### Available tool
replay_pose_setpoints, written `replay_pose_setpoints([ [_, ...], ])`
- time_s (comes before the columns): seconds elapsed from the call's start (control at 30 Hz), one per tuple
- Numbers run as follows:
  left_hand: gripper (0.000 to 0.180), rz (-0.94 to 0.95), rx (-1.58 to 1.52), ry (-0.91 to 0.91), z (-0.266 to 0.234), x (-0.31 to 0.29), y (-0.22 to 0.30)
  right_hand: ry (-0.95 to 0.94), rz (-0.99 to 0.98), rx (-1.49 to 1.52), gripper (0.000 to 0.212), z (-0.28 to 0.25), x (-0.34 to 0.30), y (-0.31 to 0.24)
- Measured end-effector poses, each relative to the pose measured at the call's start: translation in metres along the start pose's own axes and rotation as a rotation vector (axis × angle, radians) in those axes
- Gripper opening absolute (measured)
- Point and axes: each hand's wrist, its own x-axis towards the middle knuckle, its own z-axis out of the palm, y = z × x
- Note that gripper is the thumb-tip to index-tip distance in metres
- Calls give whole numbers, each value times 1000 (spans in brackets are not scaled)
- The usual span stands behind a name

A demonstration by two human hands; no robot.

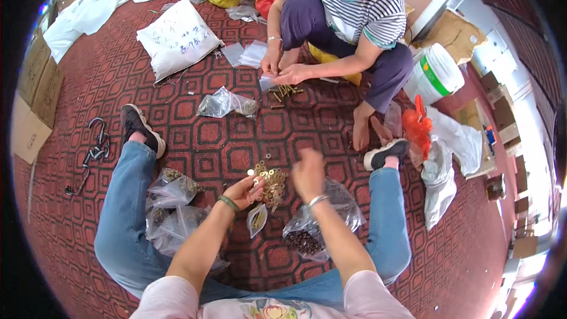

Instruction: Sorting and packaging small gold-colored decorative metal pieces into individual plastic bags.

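My left hand (pixel 239 194), a green band at its wrist, is turned palm up with the fingers curled. A pale ring that looks like a washer (pixel 256 182) shows at its fingertips. Right beside it, a loose pile of brass-coloured washers (pixel 274 188) lies on the carpet. My right hand (pixel 308 176), with a bangle at the wrist, is raised right of the pile; motion smears its fingers. Below the pile lies a small clear bag (pixel 257 220) with brass-coloured bolts inside. Near my right forearm sits a larger clear bag (pixel 304 239) of small dark parts.
Clear bags of parts (pixel 177 221) lie by my left leg, another bag (pixel 227 105) farther ahead. A person (pixel 348 29) squats opposite, holding a small bag above brass-coloured bolts (pixel 287 91). A white sack (pixel 179 40), a white bucket (pixel 436 74) and a black strap (pixel 95 147) surround us.
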Motion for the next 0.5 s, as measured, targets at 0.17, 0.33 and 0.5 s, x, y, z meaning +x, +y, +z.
replay_pose_setpoints([
  [0.17, 28, 3, 29, 13, -11, 7, -21, -118, -422, 59, 37, -16, 34, -41],
  [0.33, 26, 37, 76, 18, 1, 18, -4, 393, 186, -61, 23, -40, 56, 13],
  [0.5, 24, 58, 56, 55, 13, 9, -14, -445, 207, -10, 23, 6, -43, 2],
])
